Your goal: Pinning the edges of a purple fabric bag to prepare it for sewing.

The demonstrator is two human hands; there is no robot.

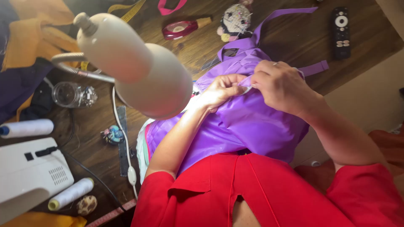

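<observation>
Head view is showing us bent over a wooden table (294,38), working a piece of purple fabric (248,122) that is spilling from the tabletop down toward our red top (261,193). Our left hand (221,90) is pinching a fold of the cloth, fingers curled tight around it. Our right hand (281,86) is closing on the same fold just beside it, fingertips pressed together on the fabric; whether a needle or pin is sitting between them we cannot tell, though a thin pale glint is showing where the two hands are meeting.

As far as the picture is showing, we are judging the piece to be partly made up: purple straps (286,17) are already running out from the bundle across the table, and the fabric is lying gathered rather than flat. The spot under our fingers is the part being handled now, and how much of it is finished is hidden by the hands.

A cream lamp (134,69) is hanging over the work from the left. A pincushion (235,21) is lying near the far edge, a white sewing machine (29,172) and spools of thread (71,193) are sitting well apart at the left, and a remote control (341,31) is lying at the far right.
</observation>
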